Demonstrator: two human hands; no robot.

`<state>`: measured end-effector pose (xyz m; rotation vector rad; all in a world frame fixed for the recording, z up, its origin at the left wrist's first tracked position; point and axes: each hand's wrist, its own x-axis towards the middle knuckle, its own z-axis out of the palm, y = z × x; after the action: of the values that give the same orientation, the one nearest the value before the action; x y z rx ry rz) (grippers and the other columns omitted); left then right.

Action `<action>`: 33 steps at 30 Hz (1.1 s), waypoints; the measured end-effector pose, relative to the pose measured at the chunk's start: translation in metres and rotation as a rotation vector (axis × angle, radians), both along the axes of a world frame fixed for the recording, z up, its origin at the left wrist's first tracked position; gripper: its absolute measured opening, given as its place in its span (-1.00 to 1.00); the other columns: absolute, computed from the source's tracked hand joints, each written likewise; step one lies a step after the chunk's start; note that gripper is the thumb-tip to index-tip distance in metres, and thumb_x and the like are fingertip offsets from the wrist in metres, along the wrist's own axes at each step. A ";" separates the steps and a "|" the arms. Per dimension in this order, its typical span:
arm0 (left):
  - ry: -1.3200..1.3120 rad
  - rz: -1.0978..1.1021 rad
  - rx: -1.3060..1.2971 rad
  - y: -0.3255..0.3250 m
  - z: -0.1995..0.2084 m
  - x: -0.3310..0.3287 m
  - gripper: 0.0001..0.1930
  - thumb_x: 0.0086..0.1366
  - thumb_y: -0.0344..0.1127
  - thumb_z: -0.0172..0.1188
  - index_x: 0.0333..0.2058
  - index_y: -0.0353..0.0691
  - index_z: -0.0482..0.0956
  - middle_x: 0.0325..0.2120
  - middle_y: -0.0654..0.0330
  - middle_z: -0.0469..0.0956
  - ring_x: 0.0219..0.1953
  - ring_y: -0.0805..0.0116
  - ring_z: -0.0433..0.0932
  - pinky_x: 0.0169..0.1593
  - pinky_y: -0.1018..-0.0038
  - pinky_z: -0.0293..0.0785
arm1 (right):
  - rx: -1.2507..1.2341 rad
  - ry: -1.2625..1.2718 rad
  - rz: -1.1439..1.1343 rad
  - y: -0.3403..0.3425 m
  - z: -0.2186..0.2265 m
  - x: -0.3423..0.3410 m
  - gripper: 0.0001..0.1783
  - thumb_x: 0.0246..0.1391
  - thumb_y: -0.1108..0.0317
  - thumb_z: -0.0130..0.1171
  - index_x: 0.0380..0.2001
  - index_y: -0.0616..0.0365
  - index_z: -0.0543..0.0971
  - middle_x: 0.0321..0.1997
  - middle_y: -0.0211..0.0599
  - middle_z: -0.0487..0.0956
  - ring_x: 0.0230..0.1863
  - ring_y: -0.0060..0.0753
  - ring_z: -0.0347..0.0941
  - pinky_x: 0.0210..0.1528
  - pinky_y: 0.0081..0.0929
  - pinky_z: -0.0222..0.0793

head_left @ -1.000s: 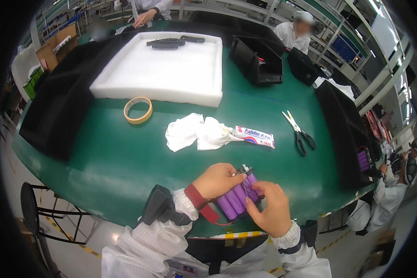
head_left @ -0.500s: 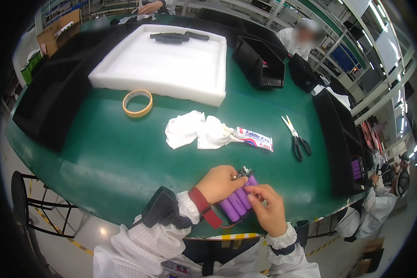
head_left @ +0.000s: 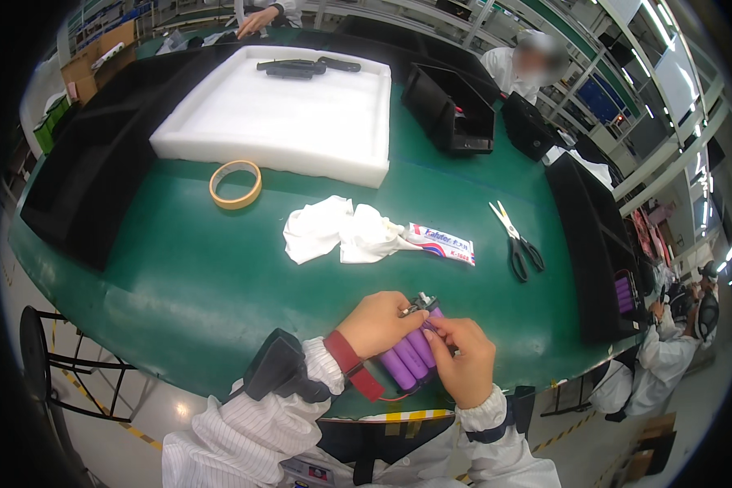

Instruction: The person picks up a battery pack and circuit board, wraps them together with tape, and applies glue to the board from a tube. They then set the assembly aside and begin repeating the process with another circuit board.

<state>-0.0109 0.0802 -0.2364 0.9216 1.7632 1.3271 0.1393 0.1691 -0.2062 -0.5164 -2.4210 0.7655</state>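
A pack of purple cylindrical battery cells [head_left: 402, 368] lies at the table's near edge, with metal parts at its far end. My left hand [head_left: 380, 322] is closed on that far end, a red band around its wrist. From the right, my right hand [head_left: 464, 356] pinches at the pack's upper side, thumb and forefinger together near the left fingertips. What sits between those fingertips is too small to make out. Beyond the hands lie a crumpled white cloth [head_left: 321, 228], a white glue tube [head_left: 441, 242] and scissors [head_left: 516, 241] with black handles.
A white foam tray [head_left: 272, 122] holding black parts stands at the far left, a tape roll [head_left: 236, 185] before it. Black bins [head_left: 450, 110] line the back; black trays flank the green table [head_left: 195, 268]. Other people work across the table and at the right.
My right hand has shifted slightly left and up along the pack, its fingers closer to my left hand. The whole view has shifted a little.
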 end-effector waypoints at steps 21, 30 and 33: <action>-0.092 -0.040 -0.012 0.001 -0.009 -0.002 -0.61 0.27 -0.11 0.23 -0.42 -0.45 0.54 -0.59 0.11 0.54 -0.55 0.37 0.50 -0.45 0.44 0.41 | 0.320 0.024 0.153 0.020 0.002 0.005 -0.86 -0.15 0.50 0.38 -0.43 0.10 0.68 -0.41 -0.36 0.57 -0.37 -0.26 0.46 -0.37 -0.38 0.42; -0.102 -0.039 -0.006 0.002 -0.016 -0.001 -0.62 0.28 -0.12 0.22 -0.42 -0.43 0.54 -0.59 0.13 0.54 -0.54 0.40 0.49 -0.45 0.45 0.41 | 0.581 -0.123 0.178 0.014 0.018 0.001 -0.82 -0.20 0.45 0.32 -0.40 0.07 0.67 -0.43 -0.45 0.56 -0.37 -0.35 0.47 -0.43 -0.42 0.45; -0.083 -0.010 0.038 0.001 -0.017 0.000 -0.56 0.25 -0.05 0.21 -0.47 -0.44 0.56 -0.61 -0.01 0.55 -0.55 0.21 0.55 -0.42 0.32 0.43 | 0.599 -0.128 0.193 0.012 0.019 0.000 -0.83 -0.20 0.44 0.32 -0.42 0.10 0.64 -0.44 -0.44 0.55 -0.38 -0.37 0.47 -0.45 -0.42 0.44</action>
<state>-0.0109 0.0811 -0.2537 0.8824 1.6733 1.3772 0.1394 0.1812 -0.1873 -0.0947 -2.6739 0.0514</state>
